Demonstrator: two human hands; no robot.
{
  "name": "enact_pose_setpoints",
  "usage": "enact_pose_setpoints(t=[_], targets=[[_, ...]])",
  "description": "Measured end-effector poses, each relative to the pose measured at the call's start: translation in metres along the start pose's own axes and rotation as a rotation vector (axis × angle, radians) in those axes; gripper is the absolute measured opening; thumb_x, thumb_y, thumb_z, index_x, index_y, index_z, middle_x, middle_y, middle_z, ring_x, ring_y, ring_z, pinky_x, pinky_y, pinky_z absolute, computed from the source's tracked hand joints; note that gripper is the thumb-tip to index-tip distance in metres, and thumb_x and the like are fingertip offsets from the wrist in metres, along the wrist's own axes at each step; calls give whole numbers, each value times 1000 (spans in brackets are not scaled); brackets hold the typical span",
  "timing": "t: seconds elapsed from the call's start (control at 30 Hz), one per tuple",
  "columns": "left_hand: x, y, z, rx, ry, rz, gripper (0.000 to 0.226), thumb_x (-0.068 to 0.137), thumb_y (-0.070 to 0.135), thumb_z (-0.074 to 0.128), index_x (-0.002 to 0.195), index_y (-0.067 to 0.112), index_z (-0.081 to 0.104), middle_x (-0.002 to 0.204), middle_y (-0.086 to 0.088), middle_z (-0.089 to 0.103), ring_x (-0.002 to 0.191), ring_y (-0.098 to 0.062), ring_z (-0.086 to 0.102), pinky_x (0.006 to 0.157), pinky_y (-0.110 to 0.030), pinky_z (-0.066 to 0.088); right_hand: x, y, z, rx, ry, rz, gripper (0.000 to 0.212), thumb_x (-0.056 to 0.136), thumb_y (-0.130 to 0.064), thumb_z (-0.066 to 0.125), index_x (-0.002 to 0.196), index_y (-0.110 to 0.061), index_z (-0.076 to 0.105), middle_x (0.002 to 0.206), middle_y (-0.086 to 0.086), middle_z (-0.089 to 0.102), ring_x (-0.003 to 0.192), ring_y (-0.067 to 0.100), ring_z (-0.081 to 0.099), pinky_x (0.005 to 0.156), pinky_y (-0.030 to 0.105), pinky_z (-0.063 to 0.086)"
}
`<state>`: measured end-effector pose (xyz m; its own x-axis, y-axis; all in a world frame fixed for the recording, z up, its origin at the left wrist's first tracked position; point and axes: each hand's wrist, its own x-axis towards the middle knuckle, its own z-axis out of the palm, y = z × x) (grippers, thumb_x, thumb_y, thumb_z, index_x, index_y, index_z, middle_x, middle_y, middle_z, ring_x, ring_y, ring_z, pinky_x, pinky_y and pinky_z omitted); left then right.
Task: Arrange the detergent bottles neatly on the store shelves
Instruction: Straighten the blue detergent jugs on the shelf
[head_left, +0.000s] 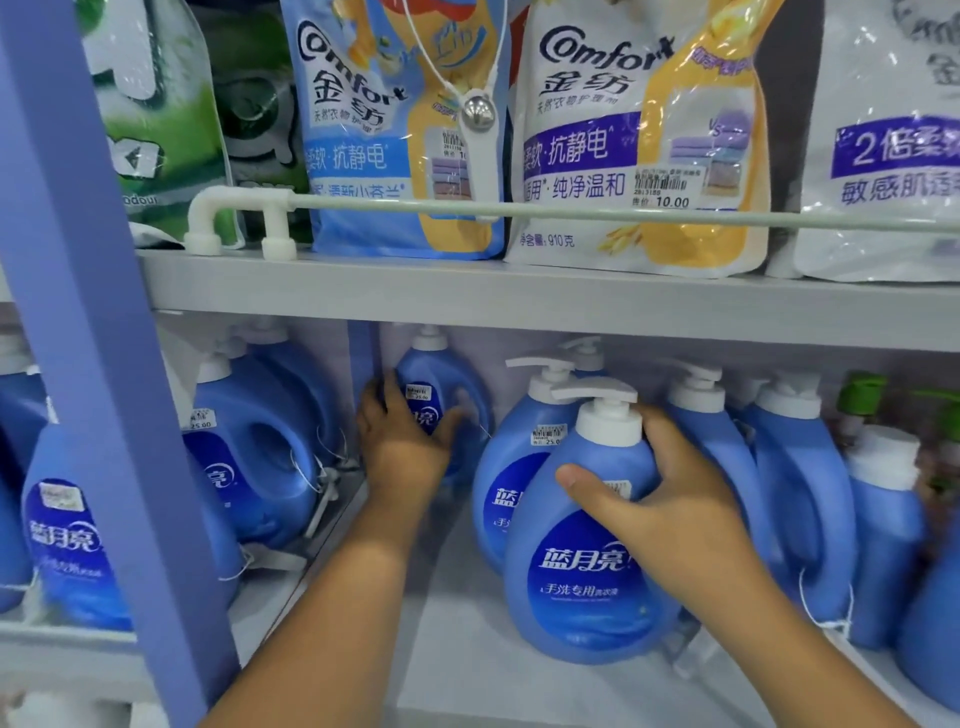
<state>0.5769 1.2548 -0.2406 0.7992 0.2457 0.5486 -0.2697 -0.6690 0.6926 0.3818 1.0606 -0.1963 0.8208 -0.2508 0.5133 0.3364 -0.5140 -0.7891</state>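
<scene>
On the lower shelf (483, 670) stand blue detergent bottles with white caps. My left hand (402, 441) reaches deep into the shelf and wraps around a blue bottle at the back (441, 379), which stands upright near the rear wall. My right hand (660, 499) grips the shoulder of a front pump bottle (587, 571), thumb across its label, the bottle upright on the shelf. A second pump bottle (511, 467) stands just behind it. More blue handled bottles (800, 478) stand to the right, touching each other.
A blue upright post (98, 364) divides the shelving at left, with blue jugs (260, 447) behind it. The upper shelf (519, 296) holds Comfort refill pouches (395, 130) behind a white rail (571, 210). Green-capped bottles (862, 395) stand at far right.
</scene>
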Motion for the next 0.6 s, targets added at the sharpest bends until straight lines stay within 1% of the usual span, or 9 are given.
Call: enact_pose_setpoints(t=[0.03,0.1,0.17,0.2,0.27,0.37,0.47,0.53,0.6], targets=[[-9,7,-8,-212,-46,-21,73,86,55,76,146,22,53,147,-5,55,135,-26,52,109,-35,44,-2,3,-1,19,-10,20,62,58,-73,76,114,-55,57,106,-34,69,94,-11,65,68,16,51],[-33,19,-25,-639,-396,-19,48,85,58,72,129,40,63,123,17,71,117,-5,67,95,-24,56,-9,12,-5,98,-31,62,63,55,-69,86,110,-59,57,105,-33,69,93,-9,67,66,16,54],[-60,24,-33,-732,-725,35,41,89,45,74,129,48,61,122,20,73,115,-2,69,89,-20,58,-13,18,-10,199,-88,88,61,50,-61,86,104,-65,58,104,-29,72,94,-5,70,67,16,57],[-67,24,-32,-729,-770,50,45,92,33,76,131,47,59,125,17,73,118,-7,69,94,-26,58,-13,20,-13,235,-122,91,62,48,-56,87,103,-65,60,104,-26,73,94,-3,71,68,16,58],[-70,23,-29,-716,-748,63,50,94,19,76,133,45,57,127,14,73,119,-11,69,100,-37,58,-11,24,-16,274,-176,98,64,48,-47,89,103,-63,62,103,-21,75,93,-1,73,65,17,59],[-62,9,-39,-738,-714,9,58,88,30,80,138,43,54,129,10,73,120,-14,69,100,-40,57,-6,27,-15,301,-230,114,64,48,-43,91,100,-65,62,101,-21,76,90,-1,74,62,18,60],[-53,-20,-57,-856,-603,-112,73,79,37,86,144,37,52,126,3,75,114,-19,73,87,-33,62,1,29,-8,302,-290,116,70,49,-43,93,107,-65,59,104,-22,75,92,-1,73,65,20,61],[-46,-31,-63,-900,-516,-179,68,83,30,86,142,39,54,125,2,75,110,-19,74,79,-28,62,6,29,4,319,-327,118,67,58,-36,95,105,-66,59,105,-21,76,93,-1,73,67,19,61],[-40,-34,-63,-887,-452,-211,55,90,23,78,136,45,57,123,5,76,110,-18,74,79,-28,62,12,29,18,325,-344,113,67,69,-23,94,110,-63,59,106,-19,76,94,3,74,69,21,61]])
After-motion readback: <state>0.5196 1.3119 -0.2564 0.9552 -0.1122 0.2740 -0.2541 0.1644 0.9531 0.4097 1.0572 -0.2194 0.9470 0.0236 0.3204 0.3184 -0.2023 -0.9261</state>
